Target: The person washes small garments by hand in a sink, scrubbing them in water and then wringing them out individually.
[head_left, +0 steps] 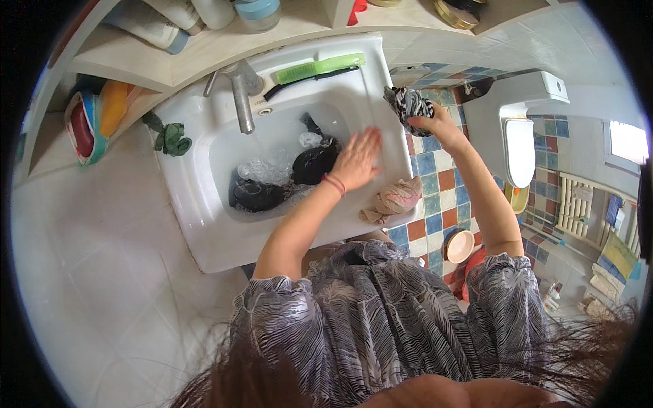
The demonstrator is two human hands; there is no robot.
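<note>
Just past the right edge of the white sink (197, 234), my right hand (442, 129) grips a bunched black-and-white patterned cloth (410, 109). My left hand (359, 160) is stretched flat over the sink's right rim, fingers extended and slightly blurred, holding nothing. In the basin's water lies a black garment with two rounded cups, like a bra (257, 195), with clear bubbles or suds around it. A crumpled pinkish-beige cloth (396, 199) rests on the right rim, nearer to me. On the left rim sits a dark green cloth (171, 139).
A metal faucet (242, 102) reaches over the basin. Behind it lie a green comb (320, 67) and a thin black item. Shelves with bottles and a jar (258, 13) run above. To the right are a white toilet (520, 153) and a pinkish bowl (460, 246) on the tiled floor.
</note>
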